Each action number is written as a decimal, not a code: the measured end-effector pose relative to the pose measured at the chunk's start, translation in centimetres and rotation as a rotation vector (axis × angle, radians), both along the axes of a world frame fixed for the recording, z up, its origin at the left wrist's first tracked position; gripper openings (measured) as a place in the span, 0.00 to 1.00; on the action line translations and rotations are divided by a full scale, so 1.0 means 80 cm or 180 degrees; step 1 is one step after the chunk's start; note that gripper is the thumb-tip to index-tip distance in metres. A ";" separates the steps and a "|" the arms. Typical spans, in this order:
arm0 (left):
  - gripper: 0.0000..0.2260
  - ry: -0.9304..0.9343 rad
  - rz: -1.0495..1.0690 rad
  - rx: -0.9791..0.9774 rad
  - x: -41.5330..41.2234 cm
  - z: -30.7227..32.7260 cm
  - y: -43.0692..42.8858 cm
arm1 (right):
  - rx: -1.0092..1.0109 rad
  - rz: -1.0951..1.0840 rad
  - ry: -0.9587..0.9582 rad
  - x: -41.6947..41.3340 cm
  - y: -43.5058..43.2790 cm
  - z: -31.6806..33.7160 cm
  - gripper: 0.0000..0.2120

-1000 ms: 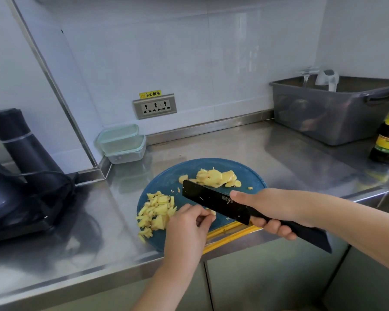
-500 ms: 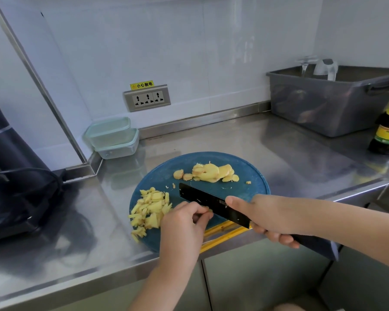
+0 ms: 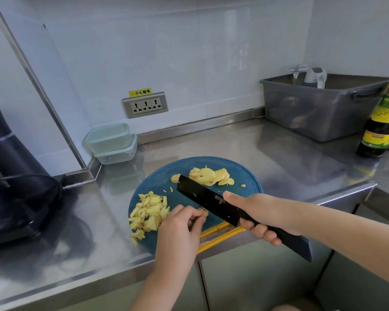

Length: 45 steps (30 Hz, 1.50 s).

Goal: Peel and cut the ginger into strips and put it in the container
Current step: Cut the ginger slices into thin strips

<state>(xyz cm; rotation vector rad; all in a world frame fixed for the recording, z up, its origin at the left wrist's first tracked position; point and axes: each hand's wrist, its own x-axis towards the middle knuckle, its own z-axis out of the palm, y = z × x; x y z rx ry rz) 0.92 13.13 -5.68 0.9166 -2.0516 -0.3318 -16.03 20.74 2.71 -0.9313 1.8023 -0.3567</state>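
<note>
1. Ginger piece [image 3: 204, 213] at the near edge of the blue board [image 3: 245, 173], pinched under curled left hand [image 3: 180, 230] fingertips, just beside the knife [image 3: 208, 202] blade.
2. Cut strips [image 3: 148, 212] heaped on the board's left side; slices [image 3: 209, 176] at its far side.
3. Left-hand pinch same as half a second ago.
4. Right hand [image 3: 263, 212] wrapped round the knife handle, thumb on the blade flat.
5. Blade tip now meeting the slices' near edge in view; clearly apart before.
6. Stacked containers [image 3: 112, 142] beyond the board's far left, well apart.
</note>
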 end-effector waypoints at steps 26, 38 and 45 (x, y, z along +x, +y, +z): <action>0.06 0.0052 -0.0023 0.0113 -0.001 0.001 -0.001 | 0.0593 0.0316 0.1140 0.046 -0.014 0.008 0.31; 0.07 0.0065 0.0125 0.0180 -0.001 0.000 0.003 | 0.0174 -0.0149 -0.0112 0.010 0.005 0.011 0.31; 0.07 -0.0001 0.0208 0.0096 -0.001 0.002 0.008 | 0.0140 0.0030 0.0414 0.019 0.006 0.021 0.32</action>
